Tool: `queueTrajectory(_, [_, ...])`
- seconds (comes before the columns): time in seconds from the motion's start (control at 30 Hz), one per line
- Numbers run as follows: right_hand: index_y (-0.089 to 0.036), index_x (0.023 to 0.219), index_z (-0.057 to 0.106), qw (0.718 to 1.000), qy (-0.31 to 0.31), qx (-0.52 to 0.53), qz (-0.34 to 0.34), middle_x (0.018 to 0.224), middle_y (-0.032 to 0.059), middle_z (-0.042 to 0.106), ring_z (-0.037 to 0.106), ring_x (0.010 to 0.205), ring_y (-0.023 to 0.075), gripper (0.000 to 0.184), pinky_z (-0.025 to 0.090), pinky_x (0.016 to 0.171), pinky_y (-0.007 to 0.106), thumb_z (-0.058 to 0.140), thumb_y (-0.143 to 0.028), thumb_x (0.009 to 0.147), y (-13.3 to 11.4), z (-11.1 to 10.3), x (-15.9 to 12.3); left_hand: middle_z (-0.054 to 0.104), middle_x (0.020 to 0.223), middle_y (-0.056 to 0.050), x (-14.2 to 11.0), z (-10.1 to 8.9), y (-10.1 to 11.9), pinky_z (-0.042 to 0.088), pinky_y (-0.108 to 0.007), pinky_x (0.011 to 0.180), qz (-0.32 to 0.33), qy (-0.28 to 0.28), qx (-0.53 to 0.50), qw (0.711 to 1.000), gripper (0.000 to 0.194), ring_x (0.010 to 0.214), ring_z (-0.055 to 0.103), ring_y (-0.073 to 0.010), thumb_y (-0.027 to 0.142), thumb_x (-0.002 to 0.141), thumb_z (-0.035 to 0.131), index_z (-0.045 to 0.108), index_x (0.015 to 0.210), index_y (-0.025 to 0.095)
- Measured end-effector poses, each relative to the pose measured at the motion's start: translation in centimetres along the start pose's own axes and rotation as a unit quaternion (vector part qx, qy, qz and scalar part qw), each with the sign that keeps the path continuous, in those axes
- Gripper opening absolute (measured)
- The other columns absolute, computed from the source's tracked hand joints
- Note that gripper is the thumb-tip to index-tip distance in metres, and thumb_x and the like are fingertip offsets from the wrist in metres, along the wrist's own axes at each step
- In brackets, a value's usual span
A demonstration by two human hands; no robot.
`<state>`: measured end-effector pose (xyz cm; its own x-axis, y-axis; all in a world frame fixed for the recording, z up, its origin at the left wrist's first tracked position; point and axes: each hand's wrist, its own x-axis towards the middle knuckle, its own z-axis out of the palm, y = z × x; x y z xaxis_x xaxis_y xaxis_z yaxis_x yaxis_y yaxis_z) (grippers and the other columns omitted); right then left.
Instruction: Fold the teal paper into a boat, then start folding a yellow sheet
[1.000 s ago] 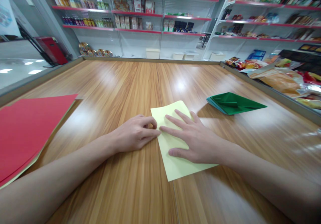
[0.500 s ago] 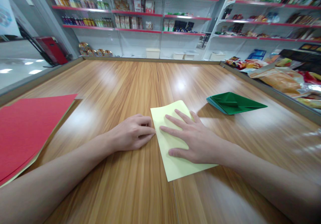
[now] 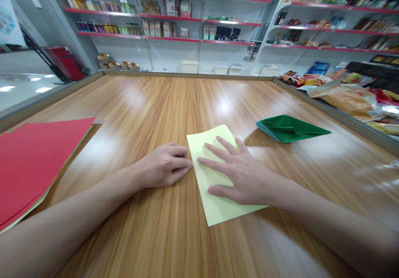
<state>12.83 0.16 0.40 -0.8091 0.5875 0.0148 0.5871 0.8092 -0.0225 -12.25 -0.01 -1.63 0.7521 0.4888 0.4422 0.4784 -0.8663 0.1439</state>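
A pale yellow sheet of paper, apparently folded, lies slightly turned on the wooden table. My right hand rests flat on it with fingers spread, covering its middle and right side. Just left of the sheet, my left hand lies on the table with its fingers curled and drawn together. Its fingertips meet the sheet's left edge, and I see nothing held in them. Beyond my right hand sits a folded green paper piece, pointed at its right end, with blue-green layers at its left.
Red sheets with a yellowish one underneath lie at the table's left. A raised rim borders the wooden table. Packaged food is heaped beyond the right rim. Stocked shelves stand at the back.
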Motion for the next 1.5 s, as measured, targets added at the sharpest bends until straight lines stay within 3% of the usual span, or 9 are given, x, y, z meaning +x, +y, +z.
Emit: queueTrajectory(1.5, [-0.033,0.14,0.039,1.0,-0.008,-0.003,0.0,0.149,0.0087,0.031,0.016,0.137,0.0436,0.064,0.013,0.1,0.071,0.036,-0.068,0.086,0.07,0.05,0.05,0.06,0.076,-0.006,-0.02,0.11,-0.13,0.043,-0.027,0.062,0.006,0.009,-0.003,1.0,0.023,0.068,0.055,-0.015,0.017,0.089,0.049,0.072,0.086,0.016])
